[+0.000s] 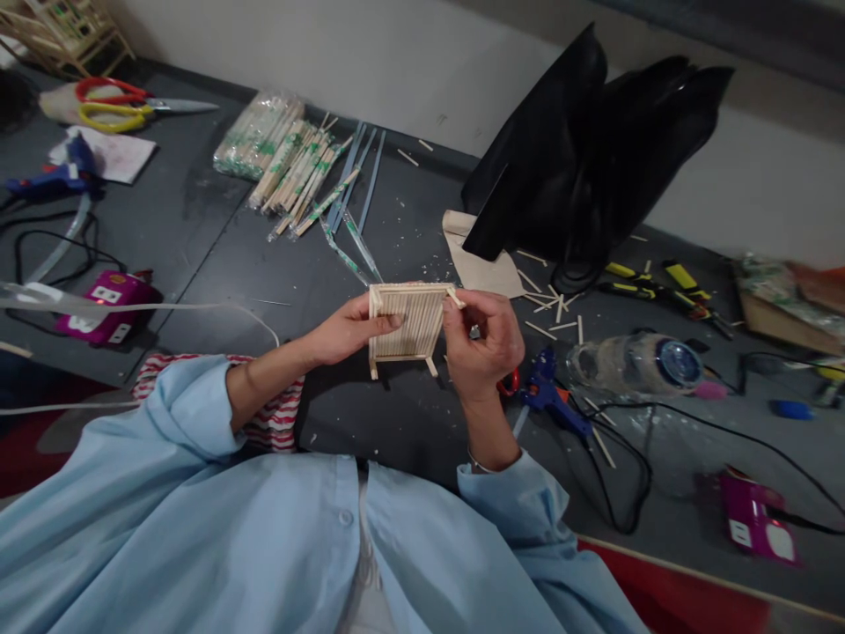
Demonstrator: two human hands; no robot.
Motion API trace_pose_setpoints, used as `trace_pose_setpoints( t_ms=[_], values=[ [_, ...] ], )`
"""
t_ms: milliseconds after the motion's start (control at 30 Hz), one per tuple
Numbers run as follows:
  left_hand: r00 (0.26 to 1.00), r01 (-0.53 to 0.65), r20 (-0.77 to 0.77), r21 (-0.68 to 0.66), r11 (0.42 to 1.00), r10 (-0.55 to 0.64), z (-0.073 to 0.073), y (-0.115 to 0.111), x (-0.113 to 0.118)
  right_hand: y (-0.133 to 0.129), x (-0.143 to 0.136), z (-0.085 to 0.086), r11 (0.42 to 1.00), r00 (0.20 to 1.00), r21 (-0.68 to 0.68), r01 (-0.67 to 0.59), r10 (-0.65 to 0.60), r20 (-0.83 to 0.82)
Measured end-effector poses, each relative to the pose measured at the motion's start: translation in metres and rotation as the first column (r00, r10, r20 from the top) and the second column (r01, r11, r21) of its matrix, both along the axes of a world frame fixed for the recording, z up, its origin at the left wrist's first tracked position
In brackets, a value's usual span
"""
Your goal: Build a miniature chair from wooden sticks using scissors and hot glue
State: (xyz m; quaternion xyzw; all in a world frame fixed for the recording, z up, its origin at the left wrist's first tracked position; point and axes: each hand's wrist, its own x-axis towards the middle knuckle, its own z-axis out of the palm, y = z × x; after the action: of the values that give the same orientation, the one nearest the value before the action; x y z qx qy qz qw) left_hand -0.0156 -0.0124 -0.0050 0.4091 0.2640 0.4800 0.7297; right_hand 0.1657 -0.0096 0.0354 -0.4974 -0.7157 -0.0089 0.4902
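Between my hands is a small wooden stick frame (415, 321), made of thin sticks laid side by side with short legs at its corners. My left hand (353, 330) grips its left edge, the thumb lying across the slats. At its upper right corner, my right hand (485, 339) pinches a short stick end (455, 298) against the frame; whether that stick is attached I cannot tell. The right palm and the frame's underside are hidden. Beside my right wrist a blue glue gun (554, 392) lies on the dark table (356, 418).
Wrapped chopstick bundles (290, 167) lie at the back left, near red and yellow scissors (125, 104). A black bag (587, 158) stands at the back right. Cut stick pieces (558, 308), a plastic bottle (634, 363), pliers (634, 282), cords and purple power boxes (109, 304) are spread around.
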Motion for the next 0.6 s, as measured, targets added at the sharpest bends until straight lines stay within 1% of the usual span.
trace_pose_setpoints(
  t_ms=[133,233,300,367,433,500,600],
  values=[
    [0.998,-0.004,0.056,-0.101,0.995,0.01,0.005,0.0,0.001,-0.001,-0.002,0.0,0.998,0.999,-0.061,0.017,-0.02,-0.049],
    [0.996,-0.029,0.081,-0.163,0.986,0.043,0.008,0.0,-0.001,-0.002,-0.003,0.001,0.996,0.996,-0.09,0.017,-0.025,-0.089],
    [0.994,-0.04,0.095,-0.192,0.981,0.059,0.01,0.001,-0.003,-0.001,-0.003,0.002,0.993,0.993,-0.121,0.01,-0.024,-0.118],
    [0.992,-0.045,0.11,-0.216,0.975,0.07,0.011,0.002,-0.004,0.001,-0.002,0.003,0.983,0.988,-0.184,-0.023,-0.006,-0.156],
    [0.99,-0.051,0.116,-0.235,0.971,0.08,0.012,0.003,-0.005,0.004,0.0,0.004,0.955,0.979,-0.282,-0.089,0.032,-0.199],
    [0.99,-0.052,0.112,-0.245,0.968,0.081,0.012,0.003,-0.006,0.007,0.001,0.005,0.909,0.97,-0.386,-0.158,0.07,-0.232],
    [0.994,-0.023,0.101,-0.244,0.969,0.049,0.012,0.004,-0.008,0.009,0.001,0.005,0.847,0.957,-0.485,-0.217,0.086,-0.277]
  ],
)
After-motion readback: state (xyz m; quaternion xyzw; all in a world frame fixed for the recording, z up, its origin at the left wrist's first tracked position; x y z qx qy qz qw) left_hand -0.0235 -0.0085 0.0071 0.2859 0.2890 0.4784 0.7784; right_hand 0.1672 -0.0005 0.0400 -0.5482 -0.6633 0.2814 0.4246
